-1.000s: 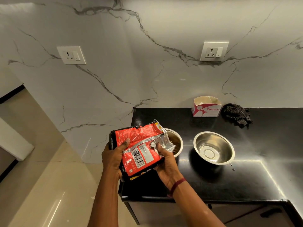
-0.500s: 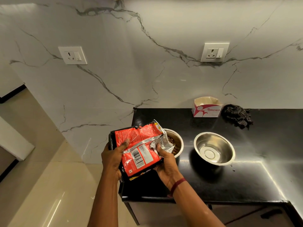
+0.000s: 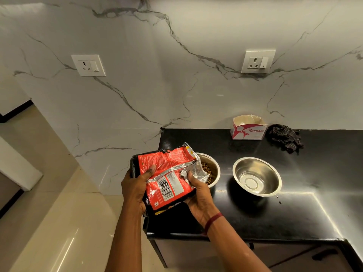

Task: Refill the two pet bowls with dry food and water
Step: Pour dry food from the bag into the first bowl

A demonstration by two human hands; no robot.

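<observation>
A crumpled red foil food pouch (image 3: 167, 179) is gripped by the left hand (image 3: 135, 190) and right hand (image 3: 198, 193), tilted over the left kibble-holding steel bowl (image 3: 213, 168).

Two steel bowls stand on the black counter (image 3: 294, 218) at the lower right of the frame: one bowl (image 3: 213, 169) at centre holds brown kibble, the other bowl (image 3: 257, 176) to its right holds none. One red food packet (image 3: 167, 177) sits at the centre, held by two hands, the left hand (image 3: 135, 189) and the right hand (image 3: 198, 195). One red band (image 3: 213, 222) circles the right wrist. Two wall sockets show, one socket (image 3: 88, 65) at upper left, one socket (image 3: 258, 61) at upper right. One open cardboard box (image 3: 248, 127) and one dark crumpled cloth (image 3: 284, 137) lie at the right, against the wall.
</observation>
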